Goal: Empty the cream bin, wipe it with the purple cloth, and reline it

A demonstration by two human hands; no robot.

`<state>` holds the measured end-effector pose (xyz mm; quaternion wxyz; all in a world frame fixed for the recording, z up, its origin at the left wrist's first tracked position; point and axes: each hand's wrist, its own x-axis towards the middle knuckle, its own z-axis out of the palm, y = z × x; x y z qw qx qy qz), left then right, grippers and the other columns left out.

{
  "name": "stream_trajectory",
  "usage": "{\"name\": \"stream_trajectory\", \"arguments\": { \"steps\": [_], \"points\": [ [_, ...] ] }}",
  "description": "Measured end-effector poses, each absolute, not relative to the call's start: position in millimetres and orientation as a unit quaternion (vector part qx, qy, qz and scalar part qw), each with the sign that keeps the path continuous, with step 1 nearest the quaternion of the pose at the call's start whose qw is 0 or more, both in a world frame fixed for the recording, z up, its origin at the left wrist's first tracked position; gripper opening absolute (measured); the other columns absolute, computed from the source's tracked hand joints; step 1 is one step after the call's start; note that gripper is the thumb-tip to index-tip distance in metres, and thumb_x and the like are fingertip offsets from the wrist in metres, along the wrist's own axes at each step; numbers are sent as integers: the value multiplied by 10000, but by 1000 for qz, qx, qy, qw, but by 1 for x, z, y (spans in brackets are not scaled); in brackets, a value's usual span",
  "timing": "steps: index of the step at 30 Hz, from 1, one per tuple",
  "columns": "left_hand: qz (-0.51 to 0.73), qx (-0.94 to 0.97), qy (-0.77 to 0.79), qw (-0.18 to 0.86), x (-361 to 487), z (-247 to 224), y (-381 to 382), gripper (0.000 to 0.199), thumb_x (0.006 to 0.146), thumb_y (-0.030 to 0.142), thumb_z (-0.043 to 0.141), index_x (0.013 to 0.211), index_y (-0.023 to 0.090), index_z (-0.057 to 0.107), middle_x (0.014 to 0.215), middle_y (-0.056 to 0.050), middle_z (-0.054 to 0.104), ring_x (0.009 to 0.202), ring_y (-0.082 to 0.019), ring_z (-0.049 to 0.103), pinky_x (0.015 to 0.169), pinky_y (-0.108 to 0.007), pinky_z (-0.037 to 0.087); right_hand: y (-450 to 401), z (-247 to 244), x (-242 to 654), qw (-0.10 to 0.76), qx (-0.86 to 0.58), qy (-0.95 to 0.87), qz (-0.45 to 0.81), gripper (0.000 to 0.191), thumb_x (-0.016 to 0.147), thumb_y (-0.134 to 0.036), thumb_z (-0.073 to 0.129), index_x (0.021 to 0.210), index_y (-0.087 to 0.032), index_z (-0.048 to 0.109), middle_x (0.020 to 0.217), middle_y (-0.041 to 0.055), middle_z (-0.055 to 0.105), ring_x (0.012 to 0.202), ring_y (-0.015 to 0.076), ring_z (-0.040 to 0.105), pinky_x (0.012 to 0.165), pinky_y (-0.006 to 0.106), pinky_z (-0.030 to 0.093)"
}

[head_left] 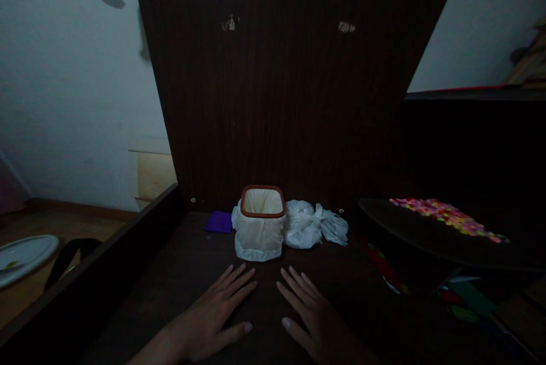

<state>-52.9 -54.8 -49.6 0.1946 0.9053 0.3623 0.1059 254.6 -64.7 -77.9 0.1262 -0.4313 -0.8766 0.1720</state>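
Observation:
Both of my hands lie flat on the dark wooden surface, palms down and fingers spread. My left hand [216, 315] is at the lower middle, and my right hand [307, 312] is just across from it, with a gap between the thumbs. Neither hand holds anything. Just beyond the fingertips stands a small bin [259, 234] with a brown square rim and a whitish liner folded over its sides. A knotted white plastic bag [302, 227] rests against the bin's right side. To the bin's left lies a purple folded item [219, 222].
A tall dark wooden panel [273, 98] rises behind the bin. A raised dark edge [106, 262] borders the left side. At right, a dark curved shelf [396, 223] carries a strip of colourful small pieces [447, 217], with dim red and green items below.

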Motion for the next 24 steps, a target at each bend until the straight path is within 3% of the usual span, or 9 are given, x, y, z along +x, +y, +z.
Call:
{"name": "stream_trajectory", "arguments": {
  "steps": [9, 24],
  "points": [
    [95, 909, 364, 179, -53, -51, -55, 687, 1026, 533, 525, 1628, 352, 248, 1706, -58, 251, 1576, -375, 237, 1241, -666, 299, -65, -77, 254, 123, -425, -882, 165, 621, 1045, -400, 516, 1623, -289, 318, 1700, 77, 203, 1568, 332, 227, 1257, 605, 243],
    [96, 909, 363, 179, -55, -55, -53, 691, 1022, 524, 542, 1627, 361, 250, 1704, -56, 258, 1572, -375, 252, 1237, -660, 309, -69, -70, 254, 125, -421, -882, 168, 588, 1054, -426, 490, 1604, -254, 375, 1687, 86, 259, 1568, 331, 234, 1257, 606, 246]
  ]
}}
